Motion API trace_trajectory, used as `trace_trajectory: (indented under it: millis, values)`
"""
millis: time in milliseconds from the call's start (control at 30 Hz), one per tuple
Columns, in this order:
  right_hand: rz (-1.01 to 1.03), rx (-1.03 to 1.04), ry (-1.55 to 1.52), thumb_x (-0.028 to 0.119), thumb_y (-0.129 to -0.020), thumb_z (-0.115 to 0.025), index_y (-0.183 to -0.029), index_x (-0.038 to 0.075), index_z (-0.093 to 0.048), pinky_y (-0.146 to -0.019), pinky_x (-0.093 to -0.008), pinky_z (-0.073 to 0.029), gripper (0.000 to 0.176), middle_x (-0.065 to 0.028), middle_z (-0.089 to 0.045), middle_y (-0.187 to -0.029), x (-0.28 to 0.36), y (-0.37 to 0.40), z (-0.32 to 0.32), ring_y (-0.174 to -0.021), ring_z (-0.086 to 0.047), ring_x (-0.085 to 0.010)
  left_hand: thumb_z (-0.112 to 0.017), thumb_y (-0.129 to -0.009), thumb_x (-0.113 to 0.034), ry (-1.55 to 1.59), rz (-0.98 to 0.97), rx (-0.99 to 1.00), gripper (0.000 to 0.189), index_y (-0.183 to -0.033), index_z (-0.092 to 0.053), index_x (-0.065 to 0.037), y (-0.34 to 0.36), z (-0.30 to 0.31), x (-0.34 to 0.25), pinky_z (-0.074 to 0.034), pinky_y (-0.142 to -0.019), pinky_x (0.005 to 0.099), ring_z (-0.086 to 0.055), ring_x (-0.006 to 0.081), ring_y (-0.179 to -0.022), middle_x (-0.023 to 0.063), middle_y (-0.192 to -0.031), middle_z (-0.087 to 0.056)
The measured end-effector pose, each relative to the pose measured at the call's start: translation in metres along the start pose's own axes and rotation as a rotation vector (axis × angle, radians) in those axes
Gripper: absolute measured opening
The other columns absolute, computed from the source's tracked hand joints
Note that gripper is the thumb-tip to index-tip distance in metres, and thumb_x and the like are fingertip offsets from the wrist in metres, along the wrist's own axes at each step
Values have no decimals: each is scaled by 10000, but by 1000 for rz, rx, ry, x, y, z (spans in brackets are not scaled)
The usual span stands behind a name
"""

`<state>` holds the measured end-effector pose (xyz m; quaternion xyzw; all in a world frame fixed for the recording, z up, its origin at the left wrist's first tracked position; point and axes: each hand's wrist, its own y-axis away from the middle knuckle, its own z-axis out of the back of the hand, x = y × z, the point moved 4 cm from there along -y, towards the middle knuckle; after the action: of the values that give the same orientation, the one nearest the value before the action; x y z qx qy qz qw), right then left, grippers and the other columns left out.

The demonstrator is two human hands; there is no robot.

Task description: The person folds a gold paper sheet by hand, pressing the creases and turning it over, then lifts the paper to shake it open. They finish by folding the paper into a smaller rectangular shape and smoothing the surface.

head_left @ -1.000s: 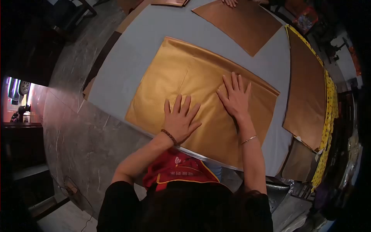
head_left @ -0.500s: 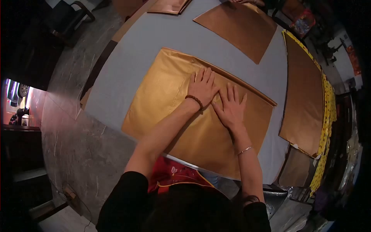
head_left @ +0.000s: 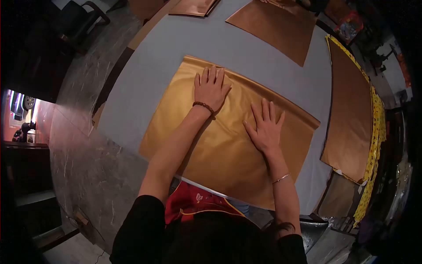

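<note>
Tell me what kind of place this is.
Probably a paper-craft workshop: the left hand and right hand press flat on a gold sheet on a grey table, with coppery sheets and yellow printed paper lying around it.

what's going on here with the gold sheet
A person leans over a grey table with both hands flat on a large gold sheet. The left hand rests near the sheet's far edge. The right hand is nearer the middle, fingers spread. Neither hand grips anything. Brown sheets lie on the table at the far side and to the right.
</note>
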<state>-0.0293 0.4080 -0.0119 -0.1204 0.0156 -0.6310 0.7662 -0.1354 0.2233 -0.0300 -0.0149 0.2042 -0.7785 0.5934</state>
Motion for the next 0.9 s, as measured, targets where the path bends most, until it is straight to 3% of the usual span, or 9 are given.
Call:
trace_trajectory:
  millis: [133,233,400,500,633,700,833,900]
  values:
    - [-5,11,18,536,-887,-445,-1378,202,-425,-1071,-635,-71,594,-123,-291,-1477,-1,0,-2,-1383,-205,-325,-424,-937,-391,-208,-81,24,471,-1327,-451,-127,-8,2,17,-230,-1061,492,-312,327,-1312,130,-1429,-356]
    - [-27,19,29,543,-882,-447,-1384,214,-418,-1063,-650,-60,601,-120,-269,-1490,-1,1,-1,-1390,-175,-343,-374,-942,-398,-83,15,-38,485,-1348,-433,-140,-13,4,30,-206,-1068,483,-309,317,-1310,130,-1420,-367]
    - [-47,41,40,550,-873,-454,-1395,220,-404,-1058,-660,-48,619,-136,-249,-1496,-1,1,-3,-1385,-163,-382,-433,-926,-405,-87,-114,27,473,-1343,-428,-180,-15,4,23,-216,-1064,519,-283,319,-1336,124,-1424,-357]
    - [-52,53,39,550,-871,-458,-1401,221,-391,-1054,-666,-52,627,-140,-241,-1498,-3,1,-4,-1384,-167,-384,-392,-938,-437,-95,-115,61,491,-1367,-405,-198,-22,1,37,-197,-1073,531,-268,322,-1346,113,-1431,-351]
    - [-49,65,49,553,-873,-450,-1407,214,-381,-1049,-672,-58,636,-141,-243,-1496,-2,0,-1,-1383,-168,-385,-355,-942,-490,-204,14,158,575,-1439,-297,-205,-34,4,55,-174,-1080,536,-237,322,-1365,129,-1503,-232]
    - [-60,45,16,549,-872,-450,-1401,215,-392,-1051,-667,-56,628,-142,-248,-1494,-2,-1,-2,-1384,-164,-384,-360,-938,-494,-144,7,102,594,-1435,-302,-174,-28,12,35,-159,-1085,543,-223,329,-1372,129,-1503,-231]
    - [-62,58,-4,542,-872,-451,-1392,218,-409,-1054,-658,-42,614,-144,-248,-1494,1,-1,-1,-1388,-153,-379,-379,-930,-506,-44,-287,71,641,-1419,-318,-97,-5,17,-31,-193,-1100,454,-298,295,-1344,135,-1462,-320]
    - [-72,67,-9,540,-872,-452,-1387,216,-416,-1054,-657,-37,610,-145,-248,-1493,1,-1,-1,-1389,-152,-377,-381,-929,-509,-11,-253,119,652,-1414,-320,-78,-3,9,-36,-193,-1100,455,-289,295,-1348,133,-1465,-314]
